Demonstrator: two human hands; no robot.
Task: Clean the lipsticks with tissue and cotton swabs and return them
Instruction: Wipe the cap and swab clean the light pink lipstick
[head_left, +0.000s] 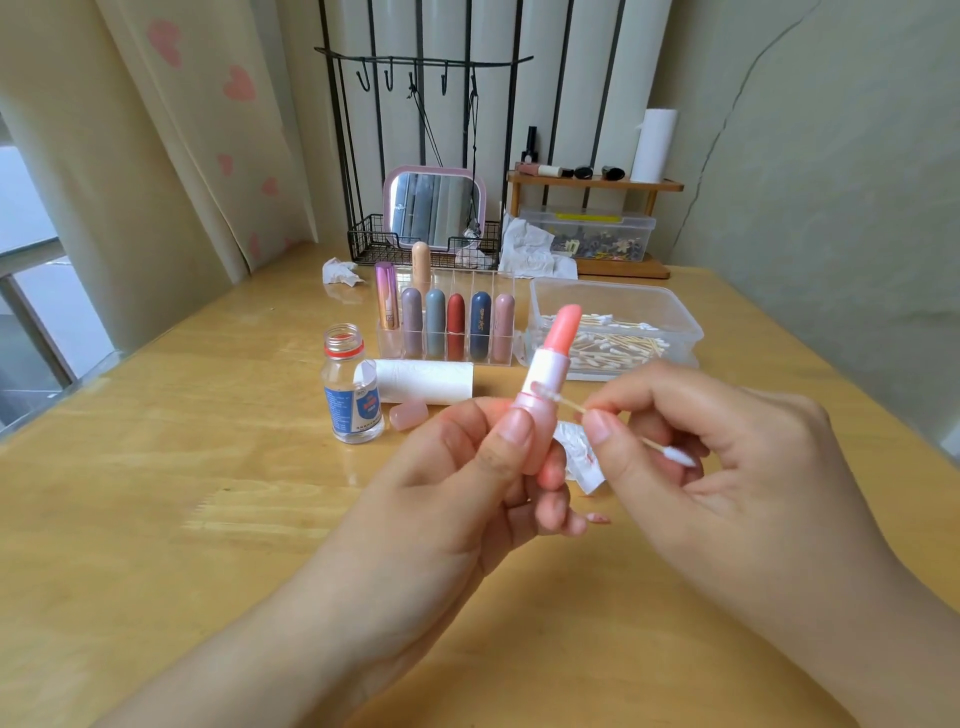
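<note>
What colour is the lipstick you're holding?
Coral pink lipstick, in a pale pink tube; head view.

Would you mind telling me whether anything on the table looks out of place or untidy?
Yes: the small bottle stands uncapped, the pink lipstick cap lies loose beside it, and crumpled tissues sit behind the organizer.

I sit at a pale wooden table (156, 519) whose glossy top catches soft daylight from the window (31, 270) on my far left. Beside it hangs a cream curtain (208, 130) printed with pink hearts. At the far edge a black wire rack (421, 67) with hooks stands against white vertical panels. To the right a small wooden shelf (595, 183) meets the plain greenish wall (831, 182).
</note>
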